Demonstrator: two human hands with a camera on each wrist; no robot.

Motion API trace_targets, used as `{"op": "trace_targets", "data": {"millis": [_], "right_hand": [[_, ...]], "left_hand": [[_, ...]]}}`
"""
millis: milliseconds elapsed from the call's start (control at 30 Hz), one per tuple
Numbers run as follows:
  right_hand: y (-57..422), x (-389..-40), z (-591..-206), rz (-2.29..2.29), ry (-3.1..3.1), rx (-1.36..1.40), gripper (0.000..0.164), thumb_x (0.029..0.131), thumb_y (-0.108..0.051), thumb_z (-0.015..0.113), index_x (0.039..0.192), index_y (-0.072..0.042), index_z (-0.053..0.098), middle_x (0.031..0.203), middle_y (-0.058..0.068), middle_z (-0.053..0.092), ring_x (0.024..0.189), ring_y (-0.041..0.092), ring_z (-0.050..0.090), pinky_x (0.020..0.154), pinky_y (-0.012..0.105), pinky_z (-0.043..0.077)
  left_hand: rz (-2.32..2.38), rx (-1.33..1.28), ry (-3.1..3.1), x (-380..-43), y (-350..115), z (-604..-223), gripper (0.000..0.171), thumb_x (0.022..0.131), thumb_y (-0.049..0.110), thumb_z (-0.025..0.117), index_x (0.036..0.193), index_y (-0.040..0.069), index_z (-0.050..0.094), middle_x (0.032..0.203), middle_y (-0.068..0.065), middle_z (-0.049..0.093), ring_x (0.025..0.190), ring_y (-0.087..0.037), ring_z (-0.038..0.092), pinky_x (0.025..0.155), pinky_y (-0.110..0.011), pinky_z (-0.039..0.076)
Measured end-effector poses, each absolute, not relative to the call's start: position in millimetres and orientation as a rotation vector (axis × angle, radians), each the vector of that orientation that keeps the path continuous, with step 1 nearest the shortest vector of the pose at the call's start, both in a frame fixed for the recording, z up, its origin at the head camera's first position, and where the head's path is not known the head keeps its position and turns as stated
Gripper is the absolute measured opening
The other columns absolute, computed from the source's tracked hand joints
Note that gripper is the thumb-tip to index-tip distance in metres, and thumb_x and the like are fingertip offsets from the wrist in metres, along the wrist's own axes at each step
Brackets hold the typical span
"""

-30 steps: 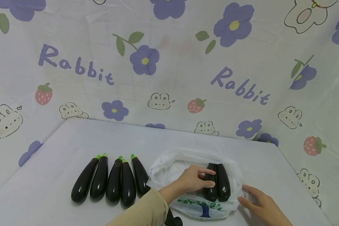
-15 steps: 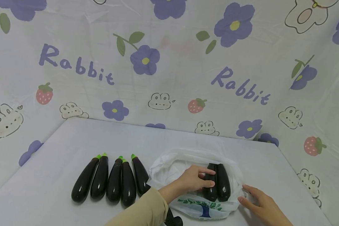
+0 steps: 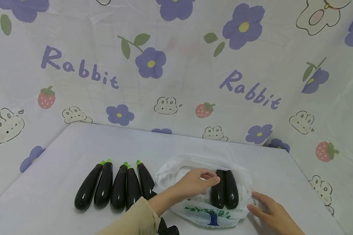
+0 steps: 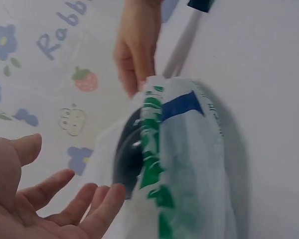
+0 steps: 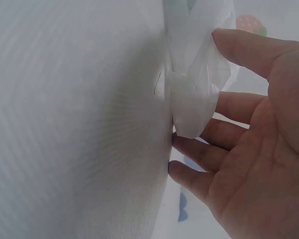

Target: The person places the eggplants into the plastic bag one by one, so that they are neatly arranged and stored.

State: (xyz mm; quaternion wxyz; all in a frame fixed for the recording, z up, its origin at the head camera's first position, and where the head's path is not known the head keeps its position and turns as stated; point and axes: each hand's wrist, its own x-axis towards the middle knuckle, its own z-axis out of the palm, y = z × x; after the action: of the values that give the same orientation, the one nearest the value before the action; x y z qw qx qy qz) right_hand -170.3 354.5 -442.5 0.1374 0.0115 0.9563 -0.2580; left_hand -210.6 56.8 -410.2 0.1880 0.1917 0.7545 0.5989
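Observation:
Two dark eggplants lie side by side in the open white plastic bag, which has a green and blue tree print. My left hand is over the bag's mouth, just left of these eggplants, with loosely bent fingers and nothing held. In the left wrist view, its fingers are spread beside the bag. At the bag's right side, my right hand holds the plastic edge lightly between thumb and fingers. The right wrist view shows the gathered plastic there, partly covering the fingertips.
Several eggplants with bright green stems lie in a row left of the bag, on the white table. My left sleeve hides the lower end of the nearest ones. Behind the table hangs a printed cloth.
My left hand has let go of the left eggplant in the bag and moved a little up and left. Both bagged eggplants shifted slightly left. The right hand stays put.

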Motion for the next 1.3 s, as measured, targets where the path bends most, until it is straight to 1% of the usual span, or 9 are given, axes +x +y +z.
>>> {"op": "trace_targets", "data": {"millis": [100,200,433,600,733,900,967,1100,1300], "right_hand": [[354,-169,-443,-0.754,2.762,0.037,0.086,0.093,-0.058,0.058,0.145,0.006,0.039,0.147,0.035,0.031,0.133,0.056,0.026,0.101,0.067,0.028],[353,-169,-443,-0.761,2.767,0.021,0.085,0.093,-0.059,0.058,0.146,0.006,0.039,0.147,0.035,0.031,0.133,0.056,0.026,0.101,0.067,0.028],[353,-166,-441,-0.773,2.778,0.004,0.085,0.093,-0.058,0.059,0.146,0.006,0.039,0.147,0.034,0.031,0.133,0.055,0.027,0.101,0.067,0.028],[354,-165,-440,-0.763,2.794,-0.010,0.085,0.092,-0.058,0.059,0.146,0.005,0.039,0.147,0.034,0.032,0.133,0.055,0.028,0.101,0.067,0.028],[354,-164,-441,-0.769,2.791,-0.018,0.084,0.093,-0.056,0.059,0.146,0.005,0.039,0.147,0.034,0.033,0.133,0.055,0.028,0.101,0.067,0.028],[356,-163,-443,-0.779,2.771,0.010,0.085,0.092,-0.057,0.059,0.146,0.005,0.039,0.147,0.034,0.032,0.133,0.055,0.027,0.100,0.068,0.028],[356,-163,-444,-0.781,2.764,0.023,0.085,0.092,-0.058,0.060,0.146,0.005,0.039,0.148,0.034,0.031,0.133,0.055,0.027,0.100,0.068,0.028],[358,-163,-444,-0.767,2.772,0.009,0.084,0.093,-0.056,0.059,0.146,0.005,0.039,0.147,0.034,0.032,0.133,0.055,0.027,0.100,0.067,0.029],[356,-163,-444,-0.756,2.806,-0.022,0.082,0.094,-0.056,0.058,0.145,0.004,0.040,0.147,0.033,0.033,0.133,0.055,0.028,0.101,0.067,0.029]], "left_hand": [[1.776,0.569,2.067,-205,36,-398,0.039,0.098,0.040,0.061,0.125,0.011,0.065,0.111,0.002,0.064,0.098,-0.019,0.064,0.075,-0.034,0.056],[1.824,0.621,2.067,-199,10,-387,0.037,0.101,0.037,0.058,0.124,0.010,0.065,0.112,-0.001,0.064,0.102,-0.019,0.062,0.077,-0.033,0.056],[1.815,0.571,2.148,-184,-67,-370,0.045,0.097,0.041,0.062,0.130,0.011,0.062,0.127,-0.007,0.061,0.112,-0.026,0.061,0.085,-0.036,0.054],[1.756,0.483,2.235,-170,-127,-367,0.046,0.095,0.039,0.065,0.133,0.013,0.060,0.132,-0.006,0.060,0.115,-0.027,0.060,0.088,-0.036,0.052],[1.688,0.415,2.392,-160,-172,-370,0.044,0.096,0.038,0.065,0.134,0.015,0.060,0.131,-0.004,0.061,0.109,-0.025,0.063,0.088,-0.032,0.051],[1.595,0.328,2.614,-152,-223,-377,0.041,0.097,0.037,0.063,0.134,0.019,0.061,0.130,-0.001,0.062,0.105,-0.024,0.066,0.092,-0.041,0.049],[1.604,0.309,2.657,-151,-241,-383,0.041,0.098,0.035,0.063,0.135,0.017,0.060,0.130,-0.002,0.062,0.105,-0.021,0.066,0.091,-0.040,0.049],[1.723,0.301,2.624,-151,-270,-401,0.044,0.099,0.025,0.062,0.139,0.008,0.055,0.131,-0.003,0.061,0.108,-0.015,0.064,0.086,-0.032,0.053],[1.787,0.214,2.575,-157,-295,-431,0.050,0.099,0.023,0.062,0.142,0.002,0.049,0.130,-0.003,0.061,0.110,-0.006,0.061,0.083,-0.035,0.054]]}}
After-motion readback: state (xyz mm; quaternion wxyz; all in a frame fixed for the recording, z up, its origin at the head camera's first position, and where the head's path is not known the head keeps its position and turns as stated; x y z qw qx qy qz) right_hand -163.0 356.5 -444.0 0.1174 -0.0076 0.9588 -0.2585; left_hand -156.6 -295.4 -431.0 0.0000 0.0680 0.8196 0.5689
